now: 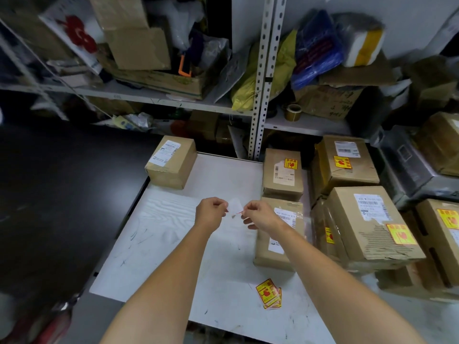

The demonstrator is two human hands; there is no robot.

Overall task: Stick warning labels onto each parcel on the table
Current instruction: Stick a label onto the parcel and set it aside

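Left hand and right hand each pinch one warning label above the table (white side towards camera). Risk: adhesive folds onto itself during peeling. Far-left parcel looks unlabelled.

1. The warning label pinched between the left hand and right hand is blurred; its print cannot be read.
2. The right forearm covers part of the near parcel.
3. The picture's right edge cuts off the far-right parcel.
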